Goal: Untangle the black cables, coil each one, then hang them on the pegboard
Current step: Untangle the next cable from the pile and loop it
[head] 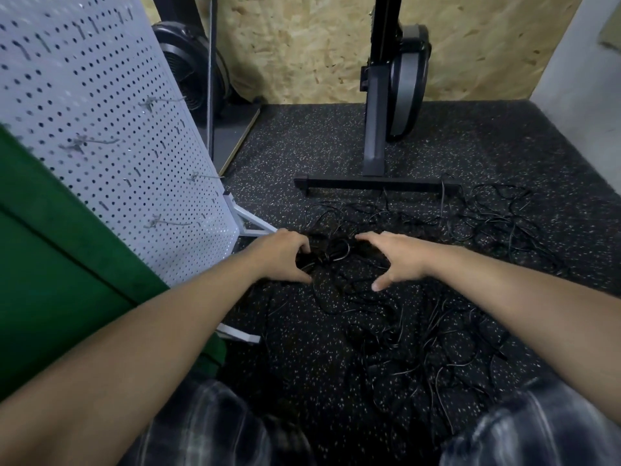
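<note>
Floor: speckled black rubber mat [302, 156], grainy, flat.
Cables: thin glossy black cables [420, 338] sprawl in loose loops across the mat, from your knees out to the machine's base bar [373, 183].
Left hand: your left hand [282, 257] curls around a small bunched coil [332, 253], fingers hooked on it.
Right hand: your right hand [400, 257] hovers spread wide, gripping nothing, just right of that coil.
Pegboard: white perforated pegboard [100, 112] with wire hooks, close on your left.
Room: bare mat beyond the bar.

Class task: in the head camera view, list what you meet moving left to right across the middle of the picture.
Green panel → white pegboard → left hand → right hand → loose black cables on the speckled floor.
</note>
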`<control>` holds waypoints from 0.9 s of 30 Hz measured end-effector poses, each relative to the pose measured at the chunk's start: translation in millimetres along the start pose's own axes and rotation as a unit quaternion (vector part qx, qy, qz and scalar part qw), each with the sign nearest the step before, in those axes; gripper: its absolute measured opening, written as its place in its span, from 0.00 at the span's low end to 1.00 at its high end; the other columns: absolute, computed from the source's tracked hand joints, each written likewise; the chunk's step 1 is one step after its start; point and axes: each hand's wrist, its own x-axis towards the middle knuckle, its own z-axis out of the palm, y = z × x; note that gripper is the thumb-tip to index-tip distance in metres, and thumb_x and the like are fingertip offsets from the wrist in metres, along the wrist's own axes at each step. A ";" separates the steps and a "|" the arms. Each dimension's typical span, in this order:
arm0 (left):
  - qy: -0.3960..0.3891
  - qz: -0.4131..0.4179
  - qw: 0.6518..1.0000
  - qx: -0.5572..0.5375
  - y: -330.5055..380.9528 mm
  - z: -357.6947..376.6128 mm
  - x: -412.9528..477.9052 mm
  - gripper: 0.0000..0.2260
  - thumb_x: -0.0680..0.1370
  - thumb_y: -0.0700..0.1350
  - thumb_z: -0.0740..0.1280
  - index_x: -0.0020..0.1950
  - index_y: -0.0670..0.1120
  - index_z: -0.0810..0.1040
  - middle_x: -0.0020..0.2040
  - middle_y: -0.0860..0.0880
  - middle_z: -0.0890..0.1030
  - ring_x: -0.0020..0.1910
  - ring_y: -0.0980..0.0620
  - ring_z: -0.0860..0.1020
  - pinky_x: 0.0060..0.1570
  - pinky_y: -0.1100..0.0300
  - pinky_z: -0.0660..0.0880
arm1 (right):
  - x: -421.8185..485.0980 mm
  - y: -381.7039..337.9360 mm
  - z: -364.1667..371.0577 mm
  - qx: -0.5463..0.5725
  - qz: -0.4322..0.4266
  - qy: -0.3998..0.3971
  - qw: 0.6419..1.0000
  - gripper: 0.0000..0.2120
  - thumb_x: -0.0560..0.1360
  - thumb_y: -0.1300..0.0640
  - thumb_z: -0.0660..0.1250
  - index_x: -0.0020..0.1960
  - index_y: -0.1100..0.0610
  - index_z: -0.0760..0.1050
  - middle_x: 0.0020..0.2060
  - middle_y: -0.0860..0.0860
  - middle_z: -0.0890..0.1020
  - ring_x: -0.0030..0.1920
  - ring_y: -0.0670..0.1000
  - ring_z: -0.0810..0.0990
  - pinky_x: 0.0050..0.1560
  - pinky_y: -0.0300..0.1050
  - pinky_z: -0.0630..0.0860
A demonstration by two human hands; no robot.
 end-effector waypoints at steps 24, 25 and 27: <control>0.064 -0.325 0.932 -0.148 -175.5 143.3 76.7 0.20 0.78 0.60 0.73 0.52 0.43 0.78 0.48 0.45 0.81 0.45 0.48 0.79 0.42 0.54 0.75 | 176.0 -2.5 85.9 -0.076 -0.015 -0.072 0.994 0.40 0.83 0.47 0.67 0.85 0.50 0.45 0.81 0.54 0.59 0.79 0.58 0.62 0.75 0.54 0.67; 0.069 -0.327 0.931 -0.148 -176.6 151.3 81.6 0.19 0.78 0.59 0.73 0.53 0.43 0.77 0.48 0.46 0.80 0.45 0.47 0.78 0.41 0.54 0.73 | 179.3 0.8 92.0 -0.071 -0.014 -0.067 0.995 0.40 0.83 0.47 0.66 0.85 0.51 0.46 0.80 0.54 0.60 0.78 0.58 0.63 0.74 0.54 0.68; 0.082 -0.326 0.929 -0.154 -177.4 167.8 92.8 0.20 0.78 0.60 0.73 0.54 0.44 0.76 0.49 0.46 0.80 0.47 0.46 0.78 0.45 0.53 0.76 | 184.5 5.9 102.6 -0.058 -0.009 -0.064 0.996 0.39 0.83 0.47 0.65 0.85 0.51 0.46 0.79 0.55 0.61 0.77 0.59 0.64 0.73 0.54 0.69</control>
